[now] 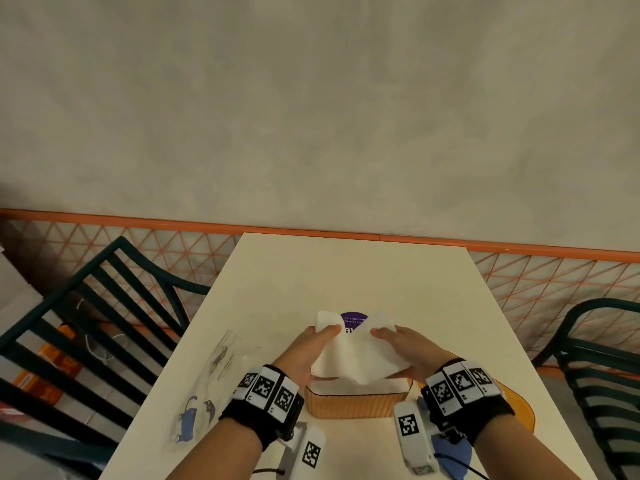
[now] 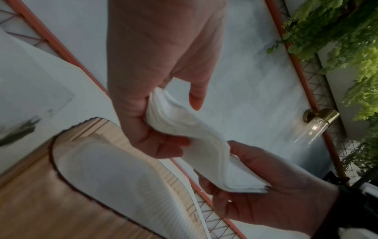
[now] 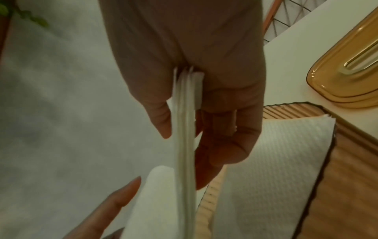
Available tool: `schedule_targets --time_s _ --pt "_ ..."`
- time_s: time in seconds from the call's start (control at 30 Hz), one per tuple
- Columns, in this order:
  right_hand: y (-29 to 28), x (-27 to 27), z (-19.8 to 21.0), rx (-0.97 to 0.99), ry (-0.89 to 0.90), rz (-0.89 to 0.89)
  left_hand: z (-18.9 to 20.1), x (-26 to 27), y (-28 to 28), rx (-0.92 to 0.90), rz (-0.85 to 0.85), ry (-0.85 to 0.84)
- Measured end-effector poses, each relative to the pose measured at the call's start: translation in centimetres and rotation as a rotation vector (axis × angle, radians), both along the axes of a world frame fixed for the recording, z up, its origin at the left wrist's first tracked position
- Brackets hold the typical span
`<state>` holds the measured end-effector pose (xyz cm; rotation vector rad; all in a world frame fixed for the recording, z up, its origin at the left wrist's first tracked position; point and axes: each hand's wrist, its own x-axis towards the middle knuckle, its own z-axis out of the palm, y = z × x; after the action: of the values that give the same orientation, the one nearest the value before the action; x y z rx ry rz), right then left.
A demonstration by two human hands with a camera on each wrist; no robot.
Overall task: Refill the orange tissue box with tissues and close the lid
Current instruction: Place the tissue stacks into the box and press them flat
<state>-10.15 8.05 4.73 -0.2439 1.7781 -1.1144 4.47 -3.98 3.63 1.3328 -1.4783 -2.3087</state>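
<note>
The orange ribbed tissue box [image 1: 356, 405] stands open on the white table [image 1: 346, 271], with white tissues [image 2: 114, 177] lying inside it. Just above the box, both hands hold one bent stack of white tissues [image 1: 356, 355]. My left hand [image 1: 323, 332] pinches its left end, thumb on top. My right hand [image 1: 388, 332] grips the right end, thumb on top and fingers beneath. The left wrist view shows the stack [image 2: 204, 153] sagging between the left hand [image 2: 155, 129] and the right hand [image 2: 255, 177]. The amber lid [image 3: 347, 72] lies on the table right of the box [image 3: 351, 202].
An empty clear wrapper with blue print [image 1: 207, 393] lies on the table to the left. A purple round sticker [image 1: 353, 322] sits beyond the tissues. Dark slatted chairs stand at the left [image 1: 104, 306] and right [image 1: 595, 358]. The wall with an orange rail [image 1: 173, 223] is behind.
</note>
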Motion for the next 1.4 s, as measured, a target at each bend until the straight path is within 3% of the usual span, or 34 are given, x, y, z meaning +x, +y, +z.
schedule_targets --time_s 0.1,0.2,0.33,0.5,0.63,0.7,0.8,0.93,1.03,1.2,1.4 --pt "-0.3 -0.6 -0.4 0.006 0.075 -0.024 -0.6 -0.5 -0.3 -0.047 0.081 -0.025" --pt "-0.2 -1.4 -0.7 0.096 0.335 0.002 -1.6 -0.8 -0.7 -0.282 0.089 -0.100" --pt "0.1 -1.5 -2.2 0.258 0.581 0.108 -2.9 -0.8 -0.3 -0.643 -0.052 -0.292" --pt "0.3 -0.8 -3.7 0.359 0.732 0.211 -4.1 -0.9 0.5 -0.890 -0.188 -0.453" --pt "0.3 -0.2 -4.0 0.310 0.844 0.250 -4.4 -0.9 1.0 -1.026 -0.264 -0.538" --pt "0.6 0.2 -3.8 0.282 1.025 0.334 -4.1 -0.6 1.1 -1.227 -0.310 -0.583" --pt "1.4 0.8 -3.6 0.190 1.196 0.455 -3.8 0.1 1.4 -1.474 -0.482 -0.495" --pt "2.2 0.5 -4.4 0.211 1.131 0.672 -4.6 0.5 1.6 -1.492 -0.758 -0.505" --pt "2.1 -0.3 -4.7 0.255 1.051 0.711 -5.0 0.3 1.5 -1.450 -0.777 -0.567" --pt "1.7 -0.4 -4.9 0.236 1.065 0.683 -5.2 -0.4 1.8 -1.435 -0.774 -0.607" --pt "1.4 -1.2 -3.9 0.222 1.103 0.672 -4.2 -0.7 1.2 -1.499 -0.866 -0.492"
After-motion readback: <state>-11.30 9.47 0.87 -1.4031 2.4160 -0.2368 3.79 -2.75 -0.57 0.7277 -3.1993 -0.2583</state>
